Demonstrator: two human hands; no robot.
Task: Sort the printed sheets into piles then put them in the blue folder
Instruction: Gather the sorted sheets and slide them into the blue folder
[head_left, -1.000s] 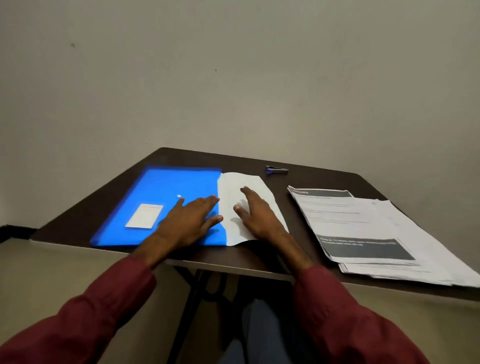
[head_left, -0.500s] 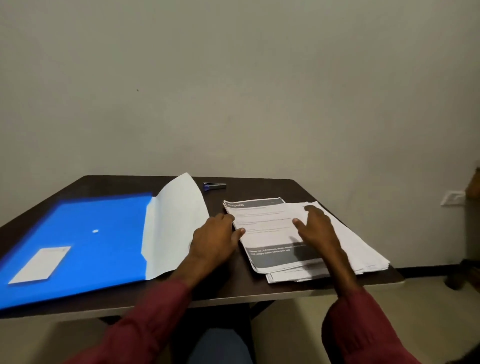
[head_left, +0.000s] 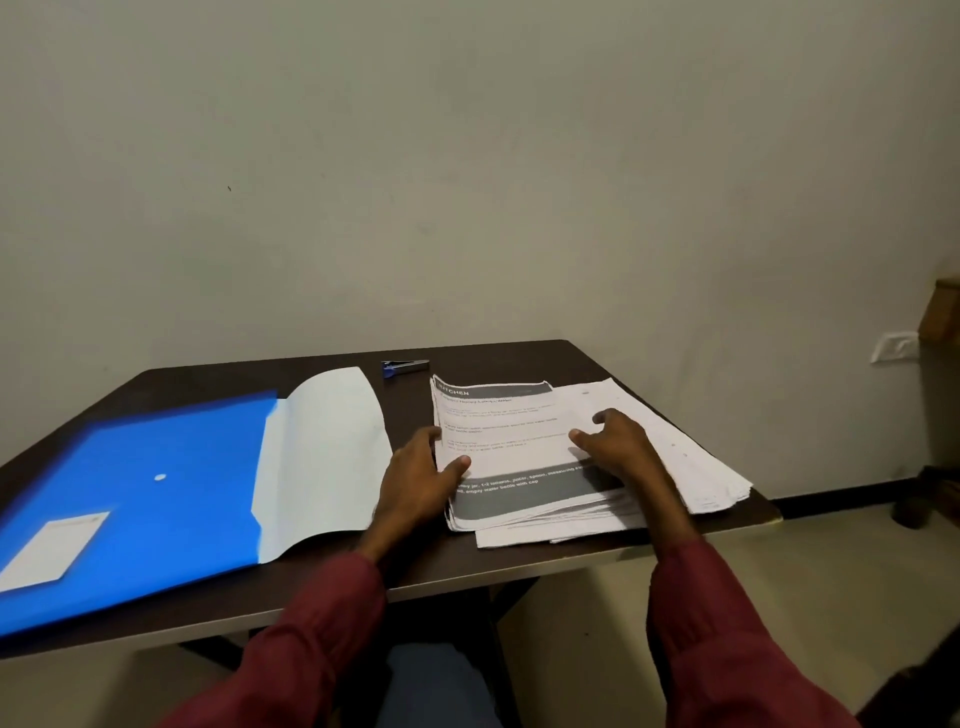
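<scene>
Printed sheets (head_left: 524, 431) lie in a loose, fanned stack on the right half of the dark table (head_left: 405, 415), their right-hand edges splayed out toward the table's corner. The top page has a grey band with the heading "KITCHEN" and a second grey band lower down; the small text between them is too blurred for me to read. My left hand (head_left: 415, 478) holds the stack at its left edge, thumb pressed on the top page and fingers curled against the side, though how many sheets they take in is hidden from me. My right hand (head_left: 618, 447) rests on the middle of the stack with the fingers arched and the thumb stretched out to the left; whether it pinches a page or only presses down I cannot tell. To the left the blue folder (head_left: 156, 493) lies flat, its pale flap (head_left: 327, 447) opened toward the sheets, not touching them. Its near left corner is cut off by the edge of the view, and it carries a white label (head_left: 52, 545) whose print I cannot make out, and a small white stud (head_left: 160, 477). A small stapler (head_left: 404, 367) sits near the far edge. My dark red sleeves (head_left: 322, 623) cover both forearms.
</scene>
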